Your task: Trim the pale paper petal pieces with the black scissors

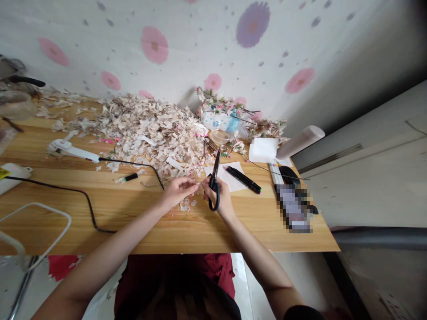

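Hands close together: our left hand [178, 192] pinches a small pale scrap [197, 187], its shape hidden by the fingertips, steadied just beside the black-handled scissors [213, 200] gripped upright in our right hand [223, 200]. We cannot resolve the gap between the blades [216, 165]. Pale petal scraps [143, 129] lie heaped beyond on the wooden table [133, 222].

Soft, even light is falling across the wooden table [100, 213], the left hand [178, 191] is casting only a faint shadow, and wide-angle distortion is bending the table's edges.
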The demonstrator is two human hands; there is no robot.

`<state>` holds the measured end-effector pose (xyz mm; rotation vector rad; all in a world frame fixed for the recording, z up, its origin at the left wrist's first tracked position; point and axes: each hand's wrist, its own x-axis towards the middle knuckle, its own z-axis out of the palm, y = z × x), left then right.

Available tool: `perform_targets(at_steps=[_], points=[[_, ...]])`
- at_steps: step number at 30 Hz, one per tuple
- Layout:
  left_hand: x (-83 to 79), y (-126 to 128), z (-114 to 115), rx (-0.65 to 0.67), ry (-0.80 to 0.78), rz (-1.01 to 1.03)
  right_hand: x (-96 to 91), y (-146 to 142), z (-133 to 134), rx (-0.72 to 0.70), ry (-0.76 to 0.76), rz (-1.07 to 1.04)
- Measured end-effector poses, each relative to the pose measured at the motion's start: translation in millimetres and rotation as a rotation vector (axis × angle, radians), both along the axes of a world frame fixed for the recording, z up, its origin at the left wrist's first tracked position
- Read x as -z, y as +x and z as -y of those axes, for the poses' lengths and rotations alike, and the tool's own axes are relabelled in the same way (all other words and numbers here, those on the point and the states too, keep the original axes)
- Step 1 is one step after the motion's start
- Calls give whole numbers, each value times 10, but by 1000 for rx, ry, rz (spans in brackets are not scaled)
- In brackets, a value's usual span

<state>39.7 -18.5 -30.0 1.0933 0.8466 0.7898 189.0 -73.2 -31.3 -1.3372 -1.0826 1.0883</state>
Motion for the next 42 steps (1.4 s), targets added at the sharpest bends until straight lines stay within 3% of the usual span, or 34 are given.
perform_targets(at_steps=[5,9,13,22,42], points=[[-40,0,7,-85,59,14,23,25,38,-154,59,74],[-54,-28,-19,-212,108,48,-107,0,141,-342,91,206],[-24,-66,-52,-264,150,82,-199,-42,199,-419,55,333],[61,-80,-91,-281,167,89,-231,-40,215,-488,19,411],[29,-92,-126,-199,172,1,-168,15,213,-513,-36,272]])
